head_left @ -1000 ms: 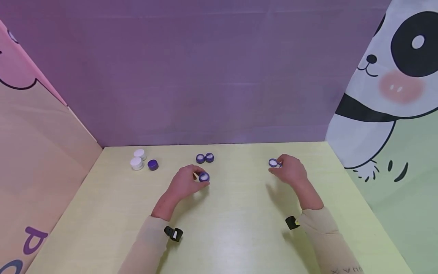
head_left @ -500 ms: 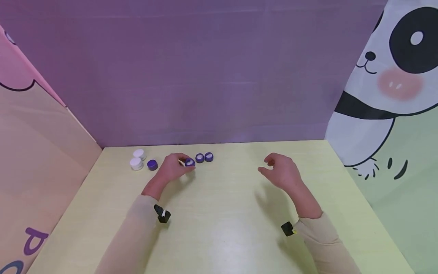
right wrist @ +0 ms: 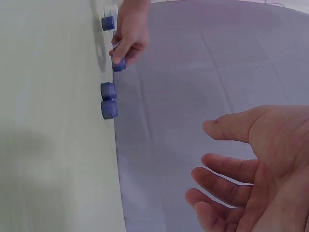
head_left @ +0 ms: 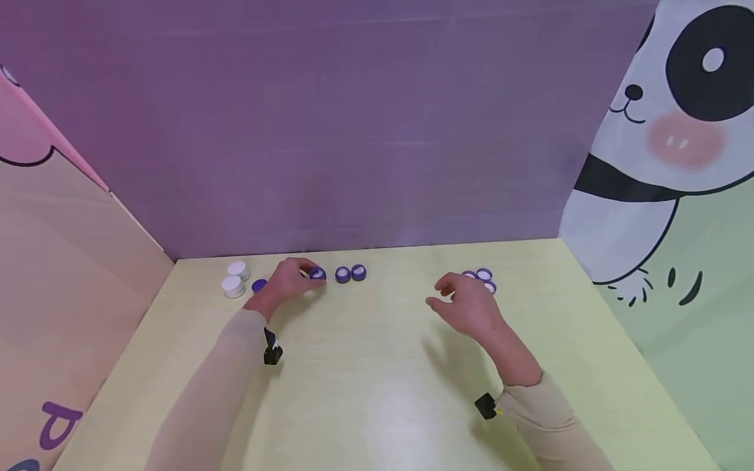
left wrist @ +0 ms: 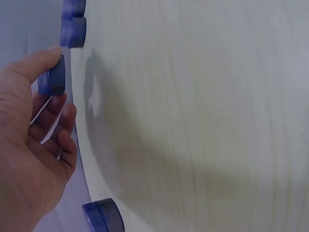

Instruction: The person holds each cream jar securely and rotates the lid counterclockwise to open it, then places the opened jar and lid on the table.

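Observation:
Between thumb and fingers my left hand (head_left: 288,278) pinches a small purple jar (head_left: 317,275), its open top showing white inside. In the left wrist view that held jar (left wrist: 52,81) is just above the tabletop, casting a shadow. Two similar open purple jars (head_left: 350,273) stand side by side just right of it. My right hand (head_left: 471,306) hovers over the table's right half, fingers loosely bent and holding nothing, as the right wrist view of the hand (right wrist: 246,174) also shows. Behind it lie several purple lids (head_left: 484,273) with white insides up, partly hidden by the hand.
On the back left stand two white lidded jars (head_left: 233,286) and a purple lidded jar (head_left: 259,285), partly covered by my left hand. A purple cloth wall (head_left: 365,131) rises along the table's back edge, with printed side panels (head_left: 642,157) left and right.
My left hand has carried the open jar left and back, beside the other two. The right hand has let go of a lid at the back right and drawn left and nearer.

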`<action>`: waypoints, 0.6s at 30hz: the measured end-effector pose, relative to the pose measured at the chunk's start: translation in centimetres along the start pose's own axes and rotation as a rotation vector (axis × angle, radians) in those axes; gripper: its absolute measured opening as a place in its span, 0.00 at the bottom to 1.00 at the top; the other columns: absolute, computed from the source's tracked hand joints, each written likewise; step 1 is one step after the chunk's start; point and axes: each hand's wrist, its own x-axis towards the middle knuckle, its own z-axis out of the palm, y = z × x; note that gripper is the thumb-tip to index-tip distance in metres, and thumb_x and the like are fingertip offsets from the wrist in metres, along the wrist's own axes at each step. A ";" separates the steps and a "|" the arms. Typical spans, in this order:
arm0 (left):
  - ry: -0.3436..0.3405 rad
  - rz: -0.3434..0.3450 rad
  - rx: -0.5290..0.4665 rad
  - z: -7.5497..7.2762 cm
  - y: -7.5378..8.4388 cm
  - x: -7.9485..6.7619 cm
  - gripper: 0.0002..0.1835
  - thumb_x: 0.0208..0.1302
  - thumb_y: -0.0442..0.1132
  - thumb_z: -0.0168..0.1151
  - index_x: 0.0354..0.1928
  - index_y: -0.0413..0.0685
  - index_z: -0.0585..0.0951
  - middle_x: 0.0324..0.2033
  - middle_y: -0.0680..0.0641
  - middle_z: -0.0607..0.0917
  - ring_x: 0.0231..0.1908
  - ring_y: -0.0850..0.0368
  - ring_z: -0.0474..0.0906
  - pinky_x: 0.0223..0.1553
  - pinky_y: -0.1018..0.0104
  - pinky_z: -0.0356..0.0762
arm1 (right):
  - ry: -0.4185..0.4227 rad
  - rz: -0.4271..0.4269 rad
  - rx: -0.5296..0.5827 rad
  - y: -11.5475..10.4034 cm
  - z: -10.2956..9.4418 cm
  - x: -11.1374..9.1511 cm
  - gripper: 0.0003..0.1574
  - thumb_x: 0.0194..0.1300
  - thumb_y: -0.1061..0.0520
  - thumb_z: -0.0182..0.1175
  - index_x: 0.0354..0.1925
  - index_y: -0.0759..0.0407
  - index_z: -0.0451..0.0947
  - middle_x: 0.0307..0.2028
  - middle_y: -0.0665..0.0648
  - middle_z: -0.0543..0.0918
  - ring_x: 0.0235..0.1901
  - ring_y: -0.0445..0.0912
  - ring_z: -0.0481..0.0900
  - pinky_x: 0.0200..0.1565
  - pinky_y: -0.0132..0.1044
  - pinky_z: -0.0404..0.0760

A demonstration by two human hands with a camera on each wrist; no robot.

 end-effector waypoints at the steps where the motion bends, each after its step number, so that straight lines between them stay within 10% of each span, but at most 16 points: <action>1: -0.009 -0.006 -0.004 0.0 -0.1 0.2 0.24 0.56 0.46 0.72 0.51 0.39 0.82 0.43 0.43 0.83 0.39 0.49 0.78 0.36 0.63 0.77 | -0.006 0.001 -0.001 0.0 0.2 0.0 0.18 0.61 0.49 0.65 0.45 0.58 0.80 0.41 0.56 0.83 0.40 0.50 0.79 0.42 0.45 0.77; 18: -0.084 -0.023 -0.026 0.5 -0.4 2.1 0.25 0.56 0.46 0.73 0.53 0.38 0.81 0.46 0.41 0.81 0.45 0.47 0.75 0.48 0.58 0.74 | -0.055 0.001 -0.008 -0.8 2.0 -0.2 0.16 0.60 0.49 0.66 0.44 0.56 0.81 0.41 0.56 0.84 0.38 0.47 0.78 0.40 0.42 0.76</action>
